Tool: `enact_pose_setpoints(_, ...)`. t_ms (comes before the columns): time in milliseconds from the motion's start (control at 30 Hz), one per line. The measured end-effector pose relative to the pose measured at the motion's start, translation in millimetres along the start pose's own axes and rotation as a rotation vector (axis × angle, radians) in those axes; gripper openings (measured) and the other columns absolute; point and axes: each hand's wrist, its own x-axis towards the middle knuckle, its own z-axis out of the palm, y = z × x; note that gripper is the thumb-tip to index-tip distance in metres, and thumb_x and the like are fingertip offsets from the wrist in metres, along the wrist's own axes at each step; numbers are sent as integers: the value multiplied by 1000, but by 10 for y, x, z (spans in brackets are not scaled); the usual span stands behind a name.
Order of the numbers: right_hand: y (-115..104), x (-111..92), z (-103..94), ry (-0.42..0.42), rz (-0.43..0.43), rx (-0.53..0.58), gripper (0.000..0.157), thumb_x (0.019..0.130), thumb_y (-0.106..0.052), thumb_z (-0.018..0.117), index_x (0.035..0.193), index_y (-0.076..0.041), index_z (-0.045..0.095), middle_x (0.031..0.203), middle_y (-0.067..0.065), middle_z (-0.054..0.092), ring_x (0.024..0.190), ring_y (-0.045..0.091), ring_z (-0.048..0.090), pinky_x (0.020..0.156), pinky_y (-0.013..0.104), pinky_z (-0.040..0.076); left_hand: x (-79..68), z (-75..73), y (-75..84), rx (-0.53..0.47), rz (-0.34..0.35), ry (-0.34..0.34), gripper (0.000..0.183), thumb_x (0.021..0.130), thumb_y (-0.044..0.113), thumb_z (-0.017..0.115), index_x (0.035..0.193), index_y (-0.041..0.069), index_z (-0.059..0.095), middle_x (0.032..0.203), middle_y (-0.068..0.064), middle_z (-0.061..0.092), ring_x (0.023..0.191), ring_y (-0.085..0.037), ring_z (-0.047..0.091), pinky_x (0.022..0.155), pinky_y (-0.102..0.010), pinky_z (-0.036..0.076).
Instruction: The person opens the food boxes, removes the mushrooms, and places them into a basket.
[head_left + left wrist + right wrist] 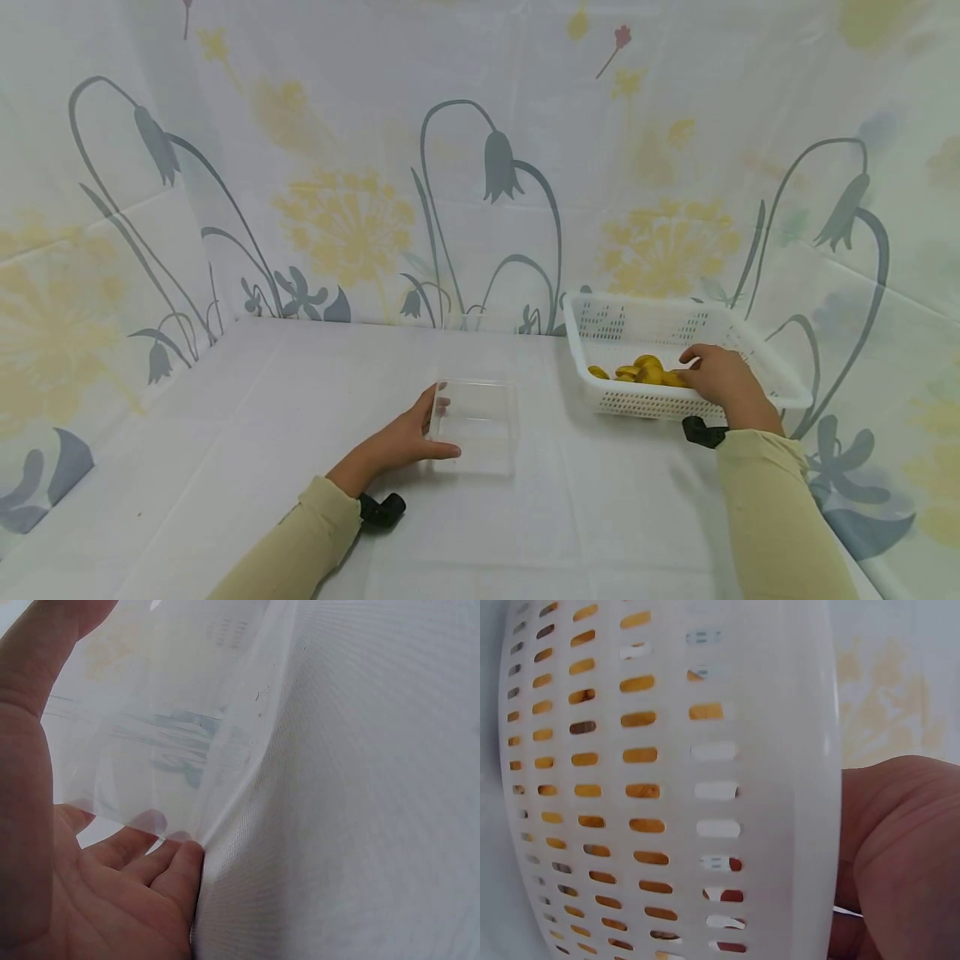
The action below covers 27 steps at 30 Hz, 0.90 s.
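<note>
My left hand (pixel 401 440) grips the left side of a clear plastic box (pixel 480 429) on the white-covered table. Its thumb lies along the near side, and the fingertips show through the far part of the wall. In the left wrist view, fingers (pixel 176 870) bear on the box's lower edge, by the cloth. My right hand (pixel 722 379) reaches over the near rim of a white perforated basket (pixel 652 404). Thumb and index finger are apart, beside several yellow rounded pieces (pixel 648 371). The basket wall hides the other fingers in part; yellow shows through its holes.
A faint clear plastic edge (pixel 480 319) shows at the back of the table, behind the box. Flower-printed cloth (pixel 480 242) hangs at the back and both sides. The basket stands at the back right, close to the hanging cloth.
</note>
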Motion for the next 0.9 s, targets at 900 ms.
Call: enact_pose_setpoints(900, -617, -285, -50, 124, -180, -46, 36, 99, -26, 53, 125, -2, 58, 126, 27, 59, 110, 46, 56, 90, 58, 47, -101, -158, 120, 161, 3, -7, 112, 81, 46, 75, 157, 24, -4, 162, -10, 19, 145, -35, 30, 115, -54, 28)
